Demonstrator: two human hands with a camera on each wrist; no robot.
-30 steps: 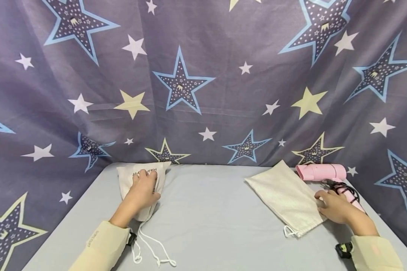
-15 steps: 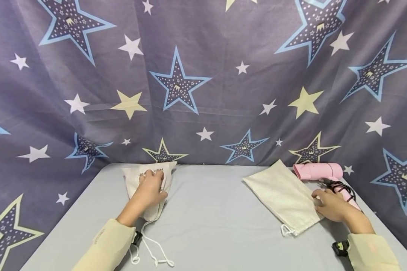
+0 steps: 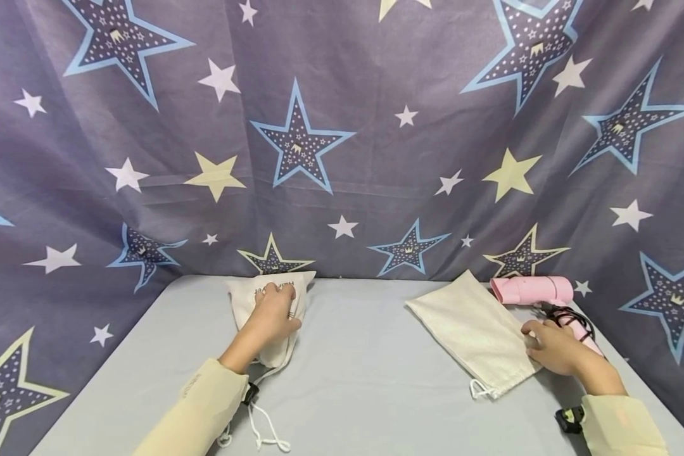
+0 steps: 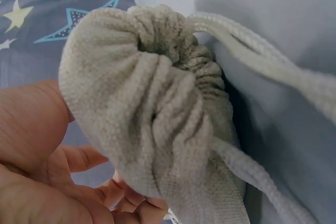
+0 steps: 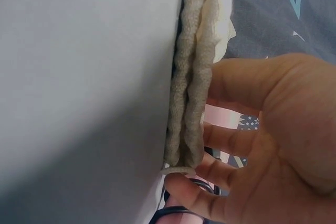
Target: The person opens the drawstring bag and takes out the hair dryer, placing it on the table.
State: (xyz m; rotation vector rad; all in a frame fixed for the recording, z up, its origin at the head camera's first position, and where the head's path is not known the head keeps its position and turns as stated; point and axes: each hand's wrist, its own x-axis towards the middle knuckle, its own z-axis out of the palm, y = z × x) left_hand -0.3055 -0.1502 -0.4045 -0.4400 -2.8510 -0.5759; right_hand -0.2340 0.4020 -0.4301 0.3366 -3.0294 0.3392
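Observation:
In the head view my left hand (image 3: pixel 270 316) grips a bulging pale drawstring bag (image 3: pixel 241 310) with partly hidden dark lettering, at the table's left. The left wrist view shows that bag's gathered mouth (image 4: pixel 152 66), its white cords trailing off. At the right, a flat cream drawstring bag (image 3: pixel 467 329) lies on the table. My right hand (image 3: pixel 561 348) touches its right edge with loosely bent fingers; the right wrist view shows fingertips along the bag's ruffled opening (image 5: pixel 191 87). Just behind that hand lies a pink hair dryer (image 3: pixel 532 290) with a black cord wound at its handle.
The pale grey table (image 3: pixel 348 367) runs back to a purple star-patterned curtain (image 3: pixel 342 158). White cord ends (image 3: pixel 270 437) trail toward the front from the left bag. A short white loop (image 3: pixel 481 389) sticks out at the flat bag's near corner.
My left hand has slid the bulging bag to the right across the table. My right hand, the flat bag and the hair dryer stay put; the head view has shifted slightly.

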